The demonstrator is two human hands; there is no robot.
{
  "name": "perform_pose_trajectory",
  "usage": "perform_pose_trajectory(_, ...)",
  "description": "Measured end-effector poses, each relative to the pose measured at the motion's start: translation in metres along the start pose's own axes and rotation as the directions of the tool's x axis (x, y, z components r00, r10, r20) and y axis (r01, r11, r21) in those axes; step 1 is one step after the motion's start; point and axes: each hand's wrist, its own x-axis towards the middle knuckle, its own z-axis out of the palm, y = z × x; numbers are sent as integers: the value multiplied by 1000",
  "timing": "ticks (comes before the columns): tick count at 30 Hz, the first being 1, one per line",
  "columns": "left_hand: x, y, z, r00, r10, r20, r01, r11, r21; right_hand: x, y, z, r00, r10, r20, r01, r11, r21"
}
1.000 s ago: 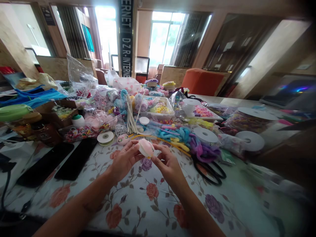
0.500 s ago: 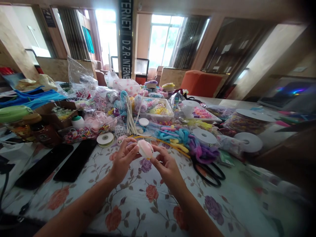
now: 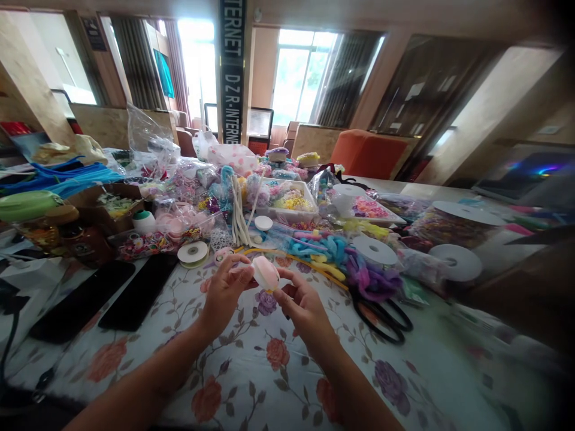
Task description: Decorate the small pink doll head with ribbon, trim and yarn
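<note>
One pink ball (image 3: 266, 273) is held up over a flowered tablecloth (image 3: 245, 359), your left hand (image 3: 227, 293) pinching narrowly at its left edge and your right hand (image 3: 303, 302) steadying the other side with thumb and fingers. Fingertips alone appear to support it; if either side loosens or presses unevenly, the rounded piece could slip, drop and roll toward the scissors (image 3: 396, 339) at your right or the ribbon roll (image 3: 185, 254) at your left. Too hard a squeeze might dent it, though its firmness cannot be told.
</note>
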Motion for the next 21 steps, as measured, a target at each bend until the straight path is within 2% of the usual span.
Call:
perform_pose_trajectory(6,0,-2,1,1000,-19,-25,19,1000,-8,0,2,1,1000,20,-16,-20,1000,-9)
perform_pose_trajectory(13,-3,-4,4,989,-18,145,28,997,-70,3,9,2,994,-43,-101,33,995,-99)
perform_pose_trajectory(21,-3,-9,7,994,-87,73,93,992,-82,3,11,5,979,-174,-107,138,949,-283)
